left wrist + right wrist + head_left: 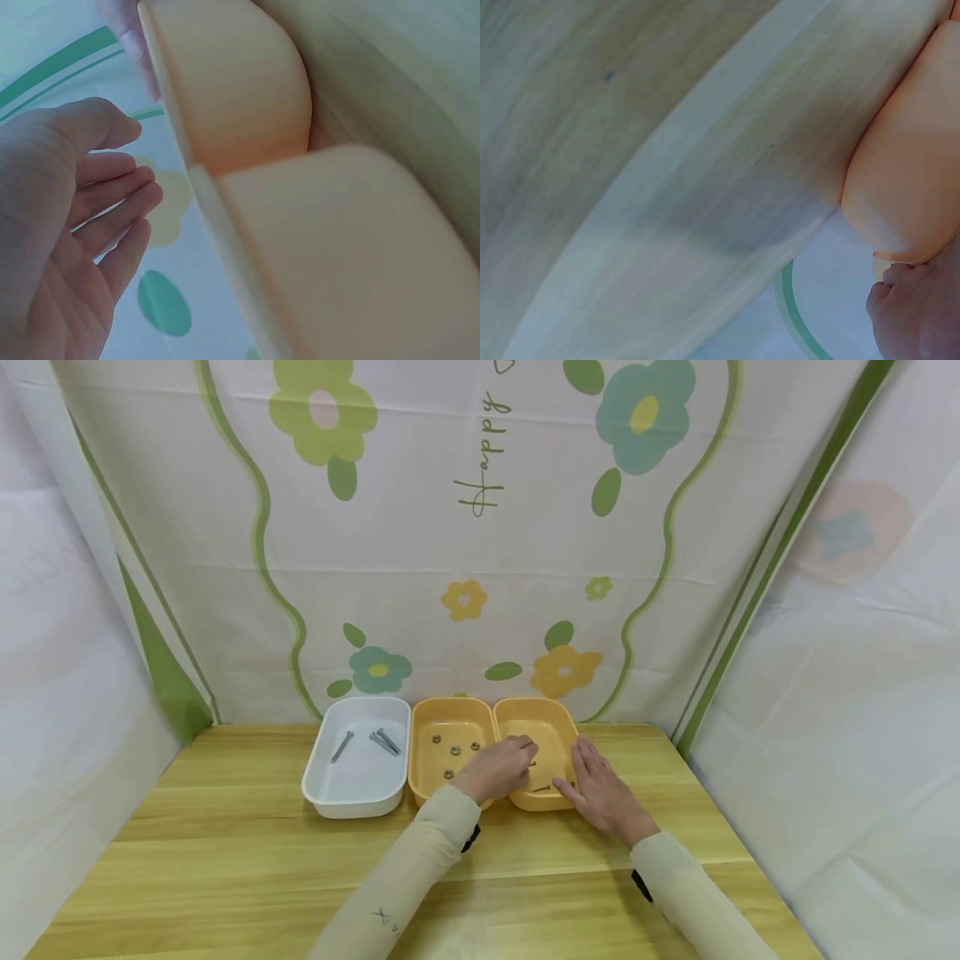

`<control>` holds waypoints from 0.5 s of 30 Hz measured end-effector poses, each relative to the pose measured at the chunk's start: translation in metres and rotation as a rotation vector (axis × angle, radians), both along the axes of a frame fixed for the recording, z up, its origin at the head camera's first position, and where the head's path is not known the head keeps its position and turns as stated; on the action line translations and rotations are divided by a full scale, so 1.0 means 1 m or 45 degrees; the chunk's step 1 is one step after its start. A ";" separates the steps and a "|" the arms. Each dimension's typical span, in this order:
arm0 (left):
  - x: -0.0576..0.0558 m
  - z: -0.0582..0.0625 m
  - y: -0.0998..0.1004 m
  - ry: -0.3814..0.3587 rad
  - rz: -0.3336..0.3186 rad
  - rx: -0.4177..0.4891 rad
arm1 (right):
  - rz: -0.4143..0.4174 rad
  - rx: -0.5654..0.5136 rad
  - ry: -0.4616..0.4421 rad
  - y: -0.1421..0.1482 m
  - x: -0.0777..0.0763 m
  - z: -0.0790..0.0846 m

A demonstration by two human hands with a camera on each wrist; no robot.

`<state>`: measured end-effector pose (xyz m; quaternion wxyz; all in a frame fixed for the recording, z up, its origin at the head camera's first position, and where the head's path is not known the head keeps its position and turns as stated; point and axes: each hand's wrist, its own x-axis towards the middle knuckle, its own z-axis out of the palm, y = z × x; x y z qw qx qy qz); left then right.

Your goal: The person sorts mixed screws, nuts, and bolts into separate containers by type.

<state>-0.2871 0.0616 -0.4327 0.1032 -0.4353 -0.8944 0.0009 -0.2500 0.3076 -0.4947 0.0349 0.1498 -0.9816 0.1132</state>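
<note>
My left hand is over the inner edge of the right yellow tray, where it meets the middle yellow tray. Its fingers are loosely bent; the left wrist view shows a gap between thumb and fingers, with nothing in it. Small screws lie in the right tray, one close by the left fingertips. Along that tray's right rim rests my right hand, fingers straight and thumb over the near corner. Several nuts are spread in the middle tray, partly covered by my left hand.
A white tray with several long bolts stands at the left of the row, beside the middle tray. All three trays sit at the back of the wooden table, against a flowered cloth. Cloth walls rise on both sides.
</note>
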 end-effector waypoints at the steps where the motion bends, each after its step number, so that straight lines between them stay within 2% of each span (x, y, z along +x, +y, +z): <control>1: 0.000 0.002 -0.002 0.001 0.000 0.006 | 0.002 -0.001 0.007 0.000 0.000 0.000; 8: 0.003 0.014 -0.025 0.080 0.014 0.010 | 0.007 0.002 0.025 -0.003 -0.002 -0.001; 12: 0.011 0.026 -0.041 0.108 -0.006 0.026 | 0.010 0.000 0.019 -0.003 -0.004 -0.001; 15: 0.017 0.034 -0.055 0.178 -0.037 0.051 | 0.014 0.015 0.022 -0.004 -0.005 0.001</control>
